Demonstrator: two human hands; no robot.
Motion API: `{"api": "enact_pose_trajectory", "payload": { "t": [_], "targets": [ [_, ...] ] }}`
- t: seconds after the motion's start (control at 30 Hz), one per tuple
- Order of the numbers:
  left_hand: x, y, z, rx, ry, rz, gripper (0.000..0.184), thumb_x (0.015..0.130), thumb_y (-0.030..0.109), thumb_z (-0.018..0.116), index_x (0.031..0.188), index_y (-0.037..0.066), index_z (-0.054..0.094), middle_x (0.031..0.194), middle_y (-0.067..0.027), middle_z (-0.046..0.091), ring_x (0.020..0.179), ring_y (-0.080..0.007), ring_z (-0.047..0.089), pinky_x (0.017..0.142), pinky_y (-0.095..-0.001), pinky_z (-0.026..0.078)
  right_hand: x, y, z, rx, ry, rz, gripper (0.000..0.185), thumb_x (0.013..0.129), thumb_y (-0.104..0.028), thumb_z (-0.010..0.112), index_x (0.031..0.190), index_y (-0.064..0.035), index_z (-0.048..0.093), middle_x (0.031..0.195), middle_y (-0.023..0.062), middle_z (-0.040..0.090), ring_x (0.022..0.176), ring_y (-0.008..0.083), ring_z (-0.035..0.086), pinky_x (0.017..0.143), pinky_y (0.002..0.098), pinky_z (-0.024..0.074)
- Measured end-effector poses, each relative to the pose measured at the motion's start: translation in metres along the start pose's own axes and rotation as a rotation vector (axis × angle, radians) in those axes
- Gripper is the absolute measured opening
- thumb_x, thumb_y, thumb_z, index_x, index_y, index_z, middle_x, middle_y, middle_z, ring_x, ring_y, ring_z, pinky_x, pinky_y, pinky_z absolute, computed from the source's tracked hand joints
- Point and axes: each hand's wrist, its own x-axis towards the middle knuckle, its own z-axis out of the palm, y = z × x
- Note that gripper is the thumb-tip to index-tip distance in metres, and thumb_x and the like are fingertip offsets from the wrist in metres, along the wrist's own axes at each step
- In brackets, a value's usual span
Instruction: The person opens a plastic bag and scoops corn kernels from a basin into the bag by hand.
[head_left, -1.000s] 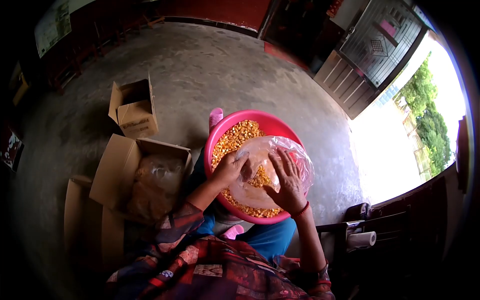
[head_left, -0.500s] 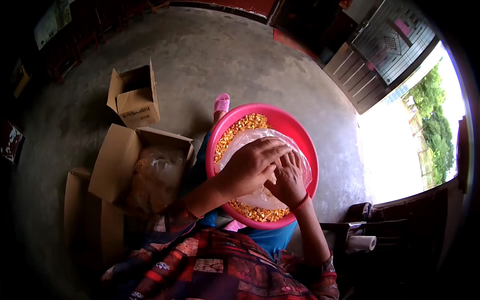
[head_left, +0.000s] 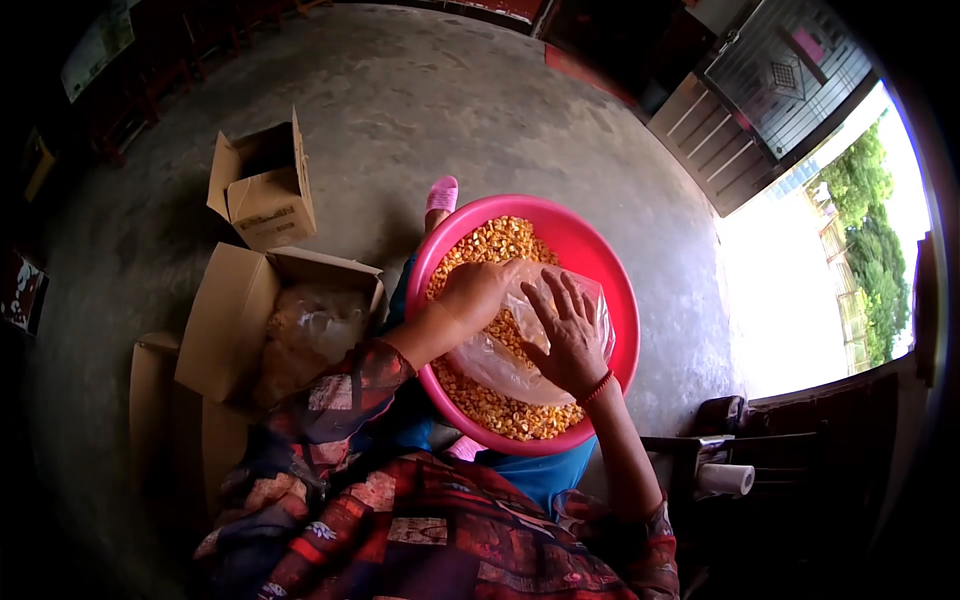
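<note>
A pink basin with loose yellow-orange corn kernels in it sits at my lap. Across the kernels lies a clear plastic bag, and kernels show through it. At the bag's upper edge, the fingers of my left hand are closed on the plastic; the fingertips are partly hidden. My right hand, with a red bracelet at the wrist, is over the right part of the bag. Its fingers are spread, with nothing gripped in them.
To my left stand an open cardboard box holding a filled clear plastic bag, and a smaller open box beyond it. A white paper roll is at lower right. A door stands open at upper right.
My hands, close together over the bag before, have moved apart. The left went left and is closed on the bag's edge; the right has spread its fingers. The bag has shifted, exposing more kernels.
</note>
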Motion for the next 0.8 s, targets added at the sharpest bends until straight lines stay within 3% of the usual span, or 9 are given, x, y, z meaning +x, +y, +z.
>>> {"api": "enact_pose_trajectory", "payload": {
  "t": [0.1, 0.23, 0.3, 0.33, 0.4, 0.53, 0.67, 0.73, 0.8],
  "targets": [
    [0.005, -0.009, -0.002, 0.006, -0.030, 0.001, 0.038, 0.079, 0.005, 0.051, 0.117, 0.010, 0.054, 0.078, -0.0190, 0.063, 0.073, -0.0368, 0.062, 0.066, -0.0470, 0.050, 0.009, 0.036, 0.033, -0.052, 0.014, 0.133, 0.063, 0.073, -0.011, 0.061, 0.132, -0.0156, 0.040, 0.138, 0.0126, 0.037, 0.130, 0.0299, 0.031, 0.105, 0.0444, 0.0261],
    [0.007, 0.002, -0.013, 0.084, -0.165, -0.118, 0.032, 0.079, 0.005, 0.052, 0.110, 0.010, 0.057, 0.086, -0.0168, 0.064, 0.083, -0.0329, 0.062, 0.071, -0.0433, 0.050, 0.011, 0.057, 0.054, 0.025, 0.033, 0.128, 0.039, 0.075, -0.006, 0.055, 0.114, -0.0100, 0.053, 0.111, 0.0130, 0.058, 0.111, 0.0262, 0.051, 0.098, 0.0417, 0.0344],
    [0.007, 0.006, -0.013, 0.098, 0.144, 0.300, 0.028, 0.078, 0.006, 0.053, 0.104, 0.010, 0.060, 0.101, -0.0122, 0.061, 0.098, -0.0279, 0.058, 0.081, -0.0396, 0.047, 0.012, 0.060, 0.057, 0.058, 0.124, 0.133, 0.025, 0.076, -0.005, 0.054, 0.101, -0.0071, 0.059, 0.092, 0.0123, 0.064, 0.094, 0.0273, 0.059, 0.088, 0.0404, 0.0428],
    [0.008, 0.010, -0.016, 0.053, 0.072, 0.382, 0.025, 0.077, 0.007, 0.054, 0.100, 0.011, 0.063, 0.112, -0.0066, 0.055, 0.112, -0.0241, 0.049, 0.095, -0.0388, 0.038, 0.013, 0.062, 0.057, 0.058, 0.121, 0.131, 0.025, 0.076, -0.005, 0.054, 0.101, -0.0071, 0.059, 0.092, 0.0123, 0.064, 0.094, 0.0273, 0.059, 0.088, 0.0404, 0.0428],
    [0.008, 0.010, -0.009, 0.120, 0.046, 0.574, 0.026, 0.077, 0.007, 0.054, 0.101, 0.012, 0.063, 0.115, -0.0052, 0.055, 0.117, -0.0232, 0.047, 0.101, -0.0450, 0.031, 0.015, 0.066, 0.059, 0.112, 0.031, 0.214, 0.017, 0.077, -0.007, 0.052, 0.093, -0.0067, 0.059, 0.084, 0.0131, 0.064, 0.082, 0.0310, 0.061, 0.074, 0.0421, 0.0464],
    [0.006, -0.005, 0.007, 0.273, -0.041, 0.490, 0.026, 0.078, 0.012, 0.056, 0.103, 0.012, 0.064, 0.122, -0.0042, 0.053, 0.123, -0.0218, 0.041, 0.104, -0.0486, 0.024, 0.018, 0.068, 0.057, 0.233, -0.021, 0.369, 0.011, 0.076, -0.009, 0.053, 0.086, -0.0061, 0.058, 0.075, 0.0141, 0.063, 0.072, 0.0339, 0.062, 0.067, 0.0439, 0.0480],
    [-0.003, -0.007, 0.021, 0.250, -0.140, 0.257, 0.038, 0.080, 0.030, 0.061, 0.112, 0.010, 0.060, 0.136, -0.0063, 0.043, 0.130, -0.0238, 0.033, 0.105, -0.0485, 0.023, 0.027, 0.060, 0.041, 0.229, -0.221, 0.465, 0.017, 0.078, -0.013, 0.054, 0.094, -0.0071, 0.058, 0.091, 0.0142, 0.063, 0.086, 0.0319, 0.061, 0.074, 0.0442, 0.0466],
    [-0.006, -0.003, 0.016, 0.241, -0.301, 0.175, 0.052, 0.078, 0.039, 0.062, 0.120, 0.008, 0.055, 0.141, -0.0084, 0.036, 0.132, -0.0260, 0.029, 0.105, -0.0480, 0.023, 0.026, 0.045, 0.028, 0.008, 0.038, 0.247, 0.028, 0.081, -0.017, 0.052, 0.108, -0.0099, 0.055, 0.117, 0.0129, 0.055, 0.106, 0.0297, 0.053, 0.085, 0.0454, 0.0421],
    [-0.006, -0.002, 0.013, 0.214, -0.316, 0.178, 0.065, 0.077, 0.045, 0.062, 0.127, 0.006, 0.048, 0.143, -0.0108, 0.032, 0.133, -0.0275, 0.027, 0.105, -0.0472, 0.023, 0.024, 0.040, 0.027, 0.090, 0.013, 0.178, 0.040, 0.079, -0.015, 0.055, 0.118, -0.0099, 0.051, 0.132, 0.0119, 0.045, 0.117, 0.0323, 0.044, 0.093, 0.0444, 0.0376]
  ]
}}
